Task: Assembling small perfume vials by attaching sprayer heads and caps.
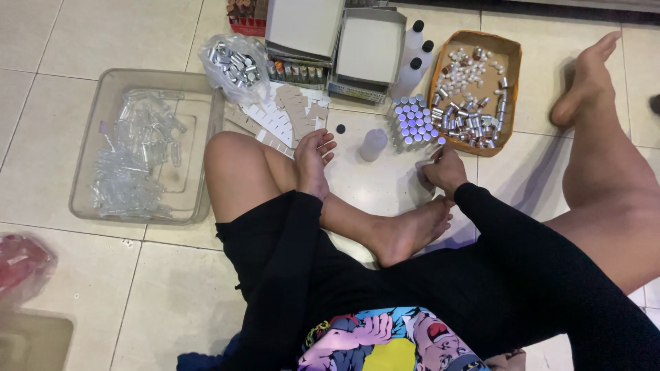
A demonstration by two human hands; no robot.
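My right hand [445,170] is closed around a small clear vial [421,166], low over the floor just in front of a packed cluster of purple-topped vials [412,121]. My left hand [313,159] rests on my bent left leg with its fingers loosely apart and holds nothing. A capless translucent bottle [373,145] stands between the two hands, and a loose black cap [340,128] lies beside it. Right of the cluster sits a brown cardboard tray [513,75] holding several silver caps and white stoppers.
A clear plastic bin [199,158] of empty clear vials sits at the left. Behind are a bag of silver caps [237,65], cardboard dividers [292,110], two open boxes [371,48], white bottles with black caps [414,51]. My legs cross the foreground; a red bag [20,264] lies far left.
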